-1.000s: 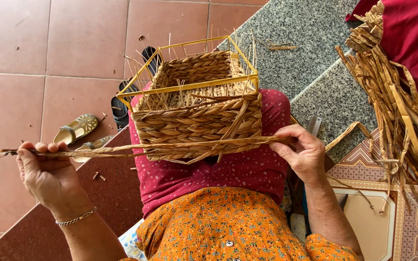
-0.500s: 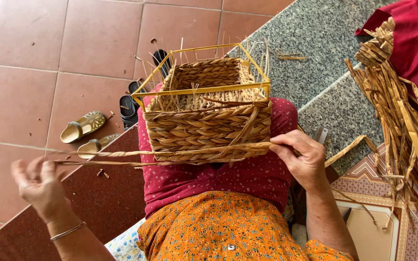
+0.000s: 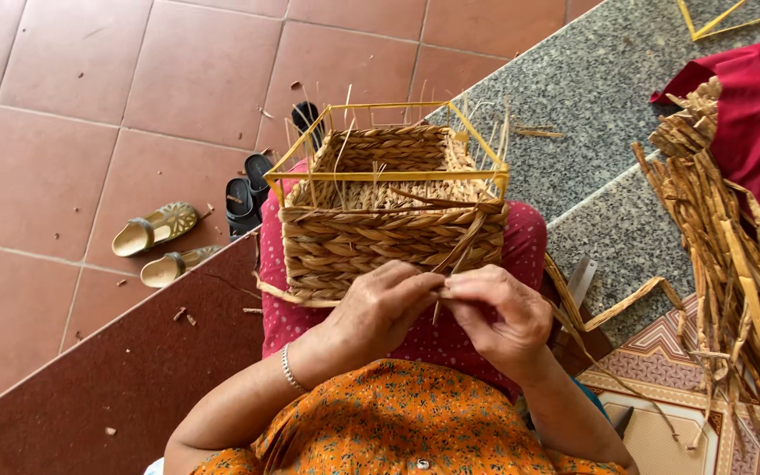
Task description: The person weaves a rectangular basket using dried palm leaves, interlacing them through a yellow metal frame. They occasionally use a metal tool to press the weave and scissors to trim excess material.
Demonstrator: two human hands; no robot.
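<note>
Pinching a dried fibre strand [image 3: 452, 255] between them, the left hand [image 3: 380, 308] and right hand [image 3: 494, 312] meet at the near wall of the half-woven basket [image 3: 380, 237] resting on the lap. Fingers are pressed together on the strand; weaving looks mid-row. Next likely calls for threading it behind a yellow wire frame [image 3: 389, 176] upright.

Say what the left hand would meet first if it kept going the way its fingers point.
The left hand points right, fingertips already at the right hand; that hand comes first, probably with the straw strand pinched between them.

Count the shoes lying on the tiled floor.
4: two pale sandals lie side by side left of the basket; two dark sandals lie nearer its left corner. The basket may hide others.
</note>
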